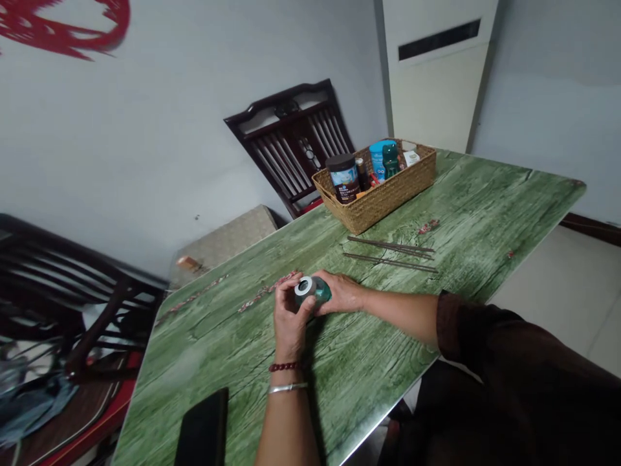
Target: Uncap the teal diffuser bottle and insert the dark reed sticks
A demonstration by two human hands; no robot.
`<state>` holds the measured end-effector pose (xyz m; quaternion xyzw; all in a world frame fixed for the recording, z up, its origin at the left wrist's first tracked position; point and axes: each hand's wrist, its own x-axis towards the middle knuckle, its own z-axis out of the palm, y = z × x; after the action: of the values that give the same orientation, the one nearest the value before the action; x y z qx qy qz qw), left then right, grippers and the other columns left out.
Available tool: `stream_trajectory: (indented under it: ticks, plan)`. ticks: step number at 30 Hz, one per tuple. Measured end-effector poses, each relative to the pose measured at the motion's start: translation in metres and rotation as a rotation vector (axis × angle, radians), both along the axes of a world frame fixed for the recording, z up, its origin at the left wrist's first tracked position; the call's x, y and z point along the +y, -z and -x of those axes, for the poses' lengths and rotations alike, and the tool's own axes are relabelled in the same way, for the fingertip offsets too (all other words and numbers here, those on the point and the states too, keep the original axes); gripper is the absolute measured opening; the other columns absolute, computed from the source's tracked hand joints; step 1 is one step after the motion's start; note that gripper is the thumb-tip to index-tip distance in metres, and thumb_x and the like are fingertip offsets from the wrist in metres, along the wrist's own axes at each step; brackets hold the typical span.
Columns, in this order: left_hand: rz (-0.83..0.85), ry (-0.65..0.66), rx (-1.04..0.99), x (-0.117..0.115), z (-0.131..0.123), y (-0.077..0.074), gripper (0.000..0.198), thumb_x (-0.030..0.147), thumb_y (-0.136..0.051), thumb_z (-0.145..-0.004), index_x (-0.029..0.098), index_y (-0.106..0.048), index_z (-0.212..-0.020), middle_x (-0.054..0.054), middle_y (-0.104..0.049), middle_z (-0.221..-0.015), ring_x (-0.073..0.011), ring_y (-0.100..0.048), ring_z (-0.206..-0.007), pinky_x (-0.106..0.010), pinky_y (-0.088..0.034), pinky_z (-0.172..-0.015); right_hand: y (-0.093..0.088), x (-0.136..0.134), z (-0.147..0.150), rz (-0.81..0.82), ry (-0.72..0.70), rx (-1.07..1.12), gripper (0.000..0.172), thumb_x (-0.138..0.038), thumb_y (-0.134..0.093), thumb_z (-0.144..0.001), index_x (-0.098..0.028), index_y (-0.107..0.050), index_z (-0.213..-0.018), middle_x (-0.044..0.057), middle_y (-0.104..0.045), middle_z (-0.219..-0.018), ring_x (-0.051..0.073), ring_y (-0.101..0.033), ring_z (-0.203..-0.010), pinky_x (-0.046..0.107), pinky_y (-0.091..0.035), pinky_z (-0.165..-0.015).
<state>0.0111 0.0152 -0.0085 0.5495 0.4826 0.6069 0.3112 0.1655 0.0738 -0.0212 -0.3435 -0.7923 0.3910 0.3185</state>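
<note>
The left hand (290, 318) and right hand (342, 292) clasp a teal container (320, 290) lying sideways, white-ringed end pointing left.

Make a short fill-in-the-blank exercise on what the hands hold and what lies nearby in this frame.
The left hand and the right hand hold a teal container with a ____ ring at its end. The left wrist wears a silver bangle and a ____ beaded bracelet. Dark ____ lie on the green wood-grain table between the hands and the woven basket.

Missing words: white; red; chopsticks
</note>
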Motion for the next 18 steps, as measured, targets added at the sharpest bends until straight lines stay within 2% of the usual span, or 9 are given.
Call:
stream_trajectory:
  ticks: [4, 7, 11, 15, 18]
  plan:
    - [0.014, -0.081, 0.018, -0.0020, -0.0009, -0.0023, 0.043, 0.039, -0.083, -0.074, 0.022, -0.062, -0.107, -0.006, -0.067, -0.118, -0.0221, -0.063, -0.115, -0.037, -0.048, -0.101, -0.0006, 0.0007, -0.0014, -0.019, -0.019, -0.035, 0.076, -0.044, -0.086, -0.067, -0.022, -0.051, -0.131, 0.006, -0.069, -0.112, 0.027, -0.068, -0.101, 0.033, -0.048, -0.080]
    - [0.029, -0.024, 0.057, -0.0072, -0.0006, -0.0056, 0.039, 0.041, -0.076, -0.083, 0.024, -0.065, -0.116, -0.006, -0.067, -0.123, -0.0216, -0.063, -0.116, -0.037, -0.047, -0.102, -0.0001, 0.0003, -0.0019, -0.028, -0.030, -0.039, 0.076, -0.045, -0.085, -0.069, -0.022, -0.049, -0.132, 0.007, -0.069, -0.115, 0.028, -0.068, -0.103, 0.033, -0.048, -0.081]
    - [-0.032, 0.040, 0.113, -0.0087, 0.0013, -0.0067, 0.048, 0.047, -0.068, -0.089, 0.028, -0.061, -0.133, -0.008, -0.060, -0.139, -0.0250, -0.054, -0.131, -0.042, -0.040, -0.113, -0.0019, -0.0007, -0.0023, -0.025, -0.027, -0.034, 0.074, -0.044, -0.085, -0.068, -0.024, -0.050, -0.129, 0.005, -0.068, -0.114, 0.027, -0.068, -0.102, 0.032, -0.048, -0.080]
    - [-0.110, -0.067, 0.165, -0.0045, 0.0005, -0.0065, 0.060, 0.051, -0.076, -0.081, 0.030, -0.056, -0.134, -0.008, -0.060, -0.132, -0.0246, -0.059, -0.124, -0.043, -0.046, -0.108, -0.0062, -0.0017, -0.0036, -0.001, -0.036, -0.039, 0.073, -0.042, -0.086, -0.068, -0.023, -0.050, -0.129, 0.006, -0.068, -0.116, 0.027, -0.068, -0.103, 0.032, -0.049, -0.079]
    - [-0.055, -0.098, 0.239, -0.0059, 0.0003, -0.0099, 0.055, 0.046, -0.075, -0.083, 0.028, -0.057, -0.132, -0.008, -0.063, -0.129, -0.0243, -0.061, -0.121, -0.043, -0.046, -0.107, -0.0070, -0.0018, -0.0044, -0.001, -0.041, -0.049, 0.073, -0.041, -0.085, -0.070, -0.022, -0.049, -0.130, 0.007, -0.069, -0.117, 0.027, -0.068, -0.104, 0.032, -0.049, -0.080]
